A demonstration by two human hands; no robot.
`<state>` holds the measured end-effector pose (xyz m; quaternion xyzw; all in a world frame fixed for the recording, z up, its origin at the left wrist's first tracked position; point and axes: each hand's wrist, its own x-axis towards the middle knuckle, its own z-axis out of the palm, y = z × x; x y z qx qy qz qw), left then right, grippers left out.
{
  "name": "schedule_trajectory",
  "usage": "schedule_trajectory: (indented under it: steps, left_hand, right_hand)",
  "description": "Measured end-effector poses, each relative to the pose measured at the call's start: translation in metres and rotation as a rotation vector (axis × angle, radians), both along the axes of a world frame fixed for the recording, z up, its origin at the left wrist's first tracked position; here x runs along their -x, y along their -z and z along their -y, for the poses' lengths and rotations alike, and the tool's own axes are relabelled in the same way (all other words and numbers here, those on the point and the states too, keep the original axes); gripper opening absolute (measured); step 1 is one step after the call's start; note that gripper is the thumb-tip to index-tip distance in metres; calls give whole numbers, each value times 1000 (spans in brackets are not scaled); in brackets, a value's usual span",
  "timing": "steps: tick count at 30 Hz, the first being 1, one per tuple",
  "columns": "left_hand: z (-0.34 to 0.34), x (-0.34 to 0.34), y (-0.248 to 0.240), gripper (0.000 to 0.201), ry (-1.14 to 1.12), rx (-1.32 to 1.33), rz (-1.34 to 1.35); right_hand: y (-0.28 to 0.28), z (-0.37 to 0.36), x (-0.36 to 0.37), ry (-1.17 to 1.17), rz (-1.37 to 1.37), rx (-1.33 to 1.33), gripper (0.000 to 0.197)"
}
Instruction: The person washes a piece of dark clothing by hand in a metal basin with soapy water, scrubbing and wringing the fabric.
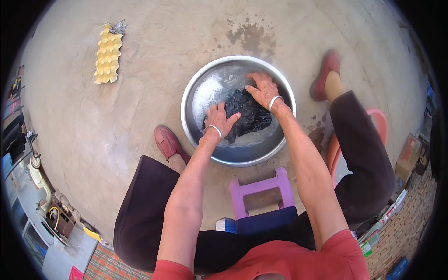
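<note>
Soapy water with white foam fills part of a round metal basin (pixel 187 122) on the ground between my feet. A dark, wet, crumpled cloth (pixel 249 114) lies bunched in the middle of the water. My left hand (pixel 220 120) rests at the cloth's left edge, its fingers spread and partly dipped toward the foam. At the upper right of the cloth is my right hand (pixel 263 89), fingers apart, its thumb against the fabric. Each wrist wears a silver bangle. Neither hand is closed around the cloth.
A purple plastic stool (pixel 239 200) stands just below the basin. Beside my right leg sits a pink tub (pixel 380 123) with liquid in it. A yellow egg tray piece (pixel 108 56) lies at the upper left; a cardboard box (pixel 409 156) is at the far right.
</note>
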<state>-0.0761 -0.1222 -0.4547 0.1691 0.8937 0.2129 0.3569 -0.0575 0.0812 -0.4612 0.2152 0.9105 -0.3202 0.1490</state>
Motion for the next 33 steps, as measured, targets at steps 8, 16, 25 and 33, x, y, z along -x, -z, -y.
schedule_trajectory:
  steps: [8, 16, 25, 33]
  left_hand:
    - [10, -64, -16, 67, -118, -36, -140]
    - [2, -64, -70, 75, -105, -233, -89]
    - [-1, -57, -117, 67, -416, -651, 355]
    - [14, -60, -95, 17, -787, -784, 317]
  right_hand:
    - [21, 6, -77, 587, 45, 689, 81]
    - [-54, 47, -89, 521, -162, 706, 59]
    - [-101, 60, -91, 536, -299, 996, 45]
    - [-110, 64, -107, 729, -339, 1197, 45]
